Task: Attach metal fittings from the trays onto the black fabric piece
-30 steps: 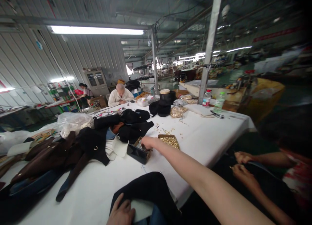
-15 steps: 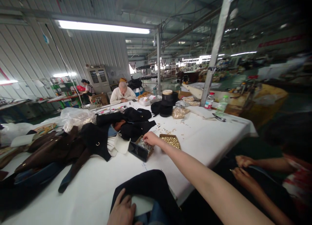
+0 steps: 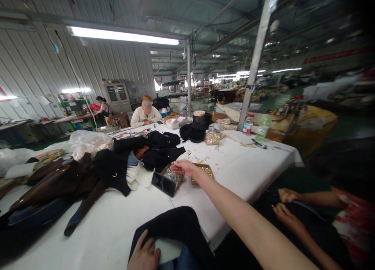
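Observation:
My right hand [image 3: 183, 167] hovers just above a small box of silver metal fittings [image 3: 172, 175]. Its palm is turned partly up and the fingers are drawn together; whatever they pinch is too small to make out. Against the near side of that box leans a black phone-like slab [image 3: 163, 184]. Another box, of gold-coloured fittings [image 3: 207, 170], stands beside it, partly behind my wrist. At the bottom, my left hand [image 3: 144, 251] rests on a curved black fabric piece [image 3: 175, 219], index finger stretched out and the other fingers slightly bent. Blue cloth [image 3: 184, 258] shows under the black.
Dark garments [image 3: 58, 184] and black pieces cover the table's left side. Loose gold bits lie behind the boxes, near a bag of fittings [image 3: 213, 137], bottles [image 3: 262, 130] and scissors [image 3: 259, 143]. A co-worker's hands [image 3: 285, 209] hold dark cloth at right; another person [image 3: 145, 114] sits opposite.
My right hand has lifted slightly from the silver fittings and turned its palm upward. My left hand stays on the black fabric. The view has shifted a little.

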`<state>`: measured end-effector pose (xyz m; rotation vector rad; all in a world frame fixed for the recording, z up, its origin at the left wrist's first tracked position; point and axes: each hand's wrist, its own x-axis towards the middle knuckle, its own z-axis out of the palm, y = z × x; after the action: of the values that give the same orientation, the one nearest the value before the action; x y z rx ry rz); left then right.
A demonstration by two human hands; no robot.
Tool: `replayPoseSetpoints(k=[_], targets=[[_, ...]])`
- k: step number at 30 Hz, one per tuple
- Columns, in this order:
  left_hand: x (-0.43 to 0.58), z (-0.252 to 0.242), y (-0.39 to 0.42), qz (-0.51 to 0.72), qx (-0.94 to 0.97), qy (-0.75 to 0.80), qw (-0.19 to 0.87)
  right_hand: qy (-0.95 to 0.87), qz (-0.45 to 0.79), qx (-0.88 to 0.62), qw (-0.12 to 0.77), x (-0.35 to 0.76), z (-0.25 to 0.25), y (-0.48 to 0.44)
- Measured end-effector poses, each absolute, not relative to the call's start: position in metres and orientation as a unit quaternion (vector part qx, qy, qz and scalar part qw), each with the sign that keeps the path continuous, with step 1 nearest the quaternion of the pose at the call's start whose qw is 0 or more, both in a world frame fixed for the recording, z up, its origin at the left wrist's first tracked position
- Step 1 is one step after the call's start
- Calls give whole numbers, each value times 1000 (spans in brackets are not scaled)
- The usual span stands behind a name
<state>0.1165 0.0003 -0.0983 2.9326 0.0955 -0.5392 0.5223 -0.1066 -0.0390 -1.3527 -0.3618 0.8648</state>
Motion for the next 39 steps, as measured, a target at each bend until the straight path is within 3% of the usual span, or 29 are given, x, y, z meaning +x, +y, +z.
replayPoseSetpoints(k=[6,11,21,31,35,37,39], targets=[[117,-158,26,-104,993,-13,60,-93,436,-489,750,508,-30,-122],[117,-165,29,-104,993,-6,61,-61,444,-457,768,499,-26,-125],[117,-135,18,-114,992,1,59,-59,412,-439,797,485,-14,-135],[90,-33,-38,-70,990,49,113,-58,427,-411,803,395,14,-166],[91,-29,-35,-80,990,36,108,-191,521,-440,706,322,25,-181],[90,-30,-31,-75,989,28,122,-308,538,-530,579,288,21,-181],[89,-30,-27,-70,987,25,143,-433,480,-637,419,264,10,-176]])
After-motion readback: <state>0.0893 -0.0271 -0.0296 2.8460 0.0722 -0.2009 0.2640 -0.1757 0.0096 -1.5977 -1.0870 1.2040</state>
